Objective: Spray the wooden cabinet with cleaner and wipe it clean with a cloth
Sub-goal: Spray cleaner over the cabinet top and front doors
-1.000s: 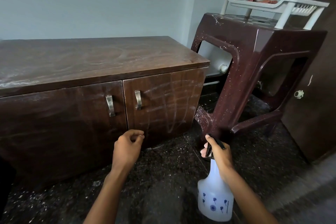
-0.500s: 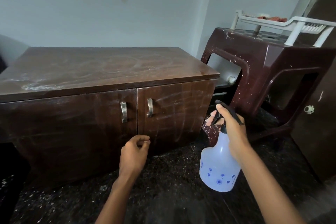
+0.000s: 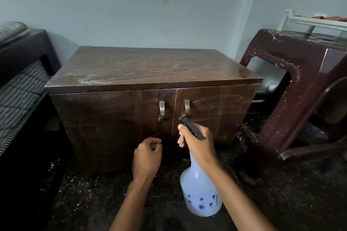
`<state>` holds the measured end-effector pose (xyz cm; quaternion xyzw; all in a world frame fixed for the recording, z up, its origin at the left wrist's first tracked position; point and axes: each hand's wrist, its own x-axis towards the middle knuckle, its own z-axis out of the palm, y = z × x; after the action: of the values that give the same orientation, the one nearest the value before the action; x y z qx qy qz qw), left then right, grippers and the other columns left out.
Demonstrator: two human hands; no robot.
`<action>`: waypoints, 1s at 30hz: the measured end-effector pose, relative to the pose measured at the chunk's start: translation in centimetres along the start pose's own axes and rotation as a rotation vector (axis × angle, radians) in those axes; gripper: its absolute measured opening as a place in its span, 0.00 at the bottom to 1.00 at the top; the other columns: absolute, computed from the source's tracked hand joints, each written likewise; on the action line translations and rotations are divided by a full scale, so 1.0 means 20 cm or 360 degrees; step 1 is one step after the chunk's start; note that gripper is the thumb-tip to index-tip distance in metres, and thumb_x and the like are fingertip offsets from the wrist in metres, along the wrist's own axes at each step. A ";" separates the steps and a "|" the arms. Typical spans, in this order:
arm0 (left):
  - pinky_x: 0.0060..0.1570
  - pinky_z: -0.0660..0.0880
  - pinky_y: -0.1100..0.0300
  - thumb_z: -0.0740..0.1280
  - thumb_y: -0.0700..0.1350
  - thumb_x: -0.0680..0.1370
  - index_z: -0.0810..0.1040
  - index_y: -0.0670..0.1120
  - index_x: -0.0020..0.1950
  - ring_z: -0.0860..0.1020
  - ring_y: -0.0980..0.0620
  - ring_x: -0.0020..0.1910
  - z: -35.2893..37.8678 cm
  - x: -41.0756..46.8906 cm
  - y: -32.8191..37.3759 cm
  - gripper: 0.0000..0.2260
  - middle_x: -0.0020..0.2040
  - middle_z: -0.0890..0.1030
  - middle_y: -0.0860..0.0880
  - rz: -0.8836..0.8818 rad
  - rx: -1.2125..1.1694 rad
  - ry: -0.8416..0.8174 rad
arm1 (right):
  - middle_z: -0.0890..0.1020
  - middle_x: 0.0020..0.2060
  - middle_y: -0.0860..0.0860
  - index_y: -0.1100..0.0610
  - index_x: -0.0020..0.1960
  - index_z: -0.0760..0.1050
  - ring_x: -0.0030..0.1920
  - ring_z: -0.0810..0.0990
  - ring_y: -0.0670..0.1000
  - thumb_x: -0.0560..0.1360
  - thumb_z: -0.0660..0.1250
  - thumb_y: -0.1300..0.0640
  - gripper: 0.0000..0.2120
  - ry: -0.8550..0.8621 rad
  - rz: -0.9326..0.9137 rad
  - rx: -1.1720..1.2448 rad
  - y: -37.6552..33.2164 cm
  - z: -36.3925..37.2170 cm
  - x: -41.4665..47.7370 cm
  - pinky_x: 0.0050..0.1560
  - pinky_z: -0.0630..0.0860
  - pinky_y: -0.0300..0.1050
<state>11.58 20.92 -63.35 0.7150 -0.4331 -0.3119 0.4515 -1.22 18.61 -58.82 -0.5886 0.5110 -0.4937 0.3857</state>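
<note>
The dark wooden cabinet [image 3: 131,69] stands against the wall, its top and two doors streaked with white dust. My right hand [image 3: 199,142] grips the neck of a pale spray bottle [image 3: 201,193] with blue flower prints; its black nozzle points at the right door, just below the right handle [image 3: 187,108]. My left hand [image 3: 147,155] hovers loosely curled in front of the lower edge of the doors, holding nothing. No cloth is visible.
A maroon plastic table [image 3: 300,84] speckled with white stands tilted at the right, with a white rack [image 3: 315,22] on top. A striped cushion on dark furniture [image 3: 16,90] is at the left. The dark floor [image 3: 281,202] is littered with white flecks.
My view has shifted left, centring the cabinet. My right hand has carried the bottle left from beside the maroon table to the front of the right door.
</note>
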 end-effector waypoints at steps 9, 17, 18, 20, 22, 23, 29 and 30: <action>0.38 0.75 0.58 0.64 0.42 0.80 0.79 0.51 0.52 0.80 0.53 0.43 -0.10 0.00 -0.02 0.06 0.48 0.82 0.52 -0.0024 -0.0061 -0.0012 | 0.79 0.26 0.52 0.64 0.37 0.78 0.27 0.76 0.43 0.73 0.68 0.58 0.10 0.0485 0.0091 0.0094 0.03 -0.12 0.04 0.38 0.73 0.40; 0.46 0.78 0.57 0.63 0.40 0.79 0.80 0.49 0.53 0.80 0.56 0.46 -0.02 -0.03 0.07 0.07 0.47 0.82 0.54 0.0103 -0.0235 0.0058 | 0.78 0.22 0.54 0.56 0.28 0.75 0.26 0.77 0.53 0.72 0.67 0.54 0.14 0.0274 -0.0065 0.0098 -0.12 -0.02 0.12 0.38 0.77 0.54; 0.45 0.77 0.62 0.63 0.40 0.79 0.80 0.49 0.52 0.80 0.58 0.46 -0.02 -0.04 0.09 0.08 0.46 0.82 0.55 0.0154 -0.0278 0.0079 | 0.78 0.22 0.54 0.56 0.28 0.76 0.26 0.77 0.53 0.72 0.67 0.55 0.14 0.0236 -0.0048 0.0091 -0.13 -0.01 0.13 0.40 0.77 0.54; 0.43 0.75 0.68 0.63 0.39 0.79 0.79 0.50 0.51 0.80 0.61 0.44 -0.02 -0.05 0.12 0.08 0.44 0.82 0.57 0.0230 -0.0326 0.0121 | 0.79 0.24 0.54 0.59 0.32 0.77 0.29 0.78 0.52 0.73 0.67 0.57 0.12 0.0243 -0.0039 0.0123 -0.15 -0.02 0.13 0.42 0.77 0.51; 0.42 0.74 0.69 0.63 0.38 0.79 0.79 0.50 0.50 0.80 0.62 0.43 -0.02 -0.05 0.11 0.09 0.44 0.83 0.57 0.0240 -0.0363 0.0141 | 0.80 0.27 0.55 0.63 0.36 0.79 0.32 0.79 0.51 0.73 0.67 0.59 0.09 0.0332 -0.0049 0.0175 -0.14 -0.05 0.13 0.44 0.77 0.45; 0.42 0.74 0.69 0.63 0.38 0.79 0.79 0.50 0.51 0.80 0.62 0.43 -0.02 -0.04 0.11 0.09 0.44 0.83 0.57 0.0233 -0.0386 0.0138 | 0.80 0.28 0.55 0.63 0.36 0.79 0.33 0.80 0.52 0.73 0.67 0.59 0.10 0.0402 -0.0054 0.0203 -0.13 -0.08 0.13 0.45 0.77 0.45; 0.45 0.77 0.65 0.66 0.40 0.78 0.79 0.54 0.47 0.82 0.54 0.46 0.02 -0.05 0.13 0.08 0.45 0.84 0.53 0.0256 -0.0616 -0.0044 | 0.77 0.25 0.57 0.62 0.33 0.77 0.30 0.76 0.57 0.74 0.66 0.63 0.11 0.0537 0.0016 0.0436 -0.11 -0.24 0.16 0.38 0.76 0.50; 0.47 0.76 0.66 0.68 0.42 0.77 0.80 0.54 0.48 0.81 0.53 0.49 0.03 -0.05 0.14 0.07 0.46 0.83 0.53 0.0266 -0.0649 -0.0135 | 0.79 0.27 0.59 0.63 0.36 0.77 0.31 0.78 0.57 0.74 0.66 0.64 0.09 0.0436 0.0012 0.0414 -0.12 -0.26 0.16 0.35 0.74 0.47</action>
<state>9.64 20.91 -61.02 0.5567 -0.4375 -0.3844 0.5924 -5.79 16.20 -54.83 -0.4591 0.4928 -0.6297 0.3871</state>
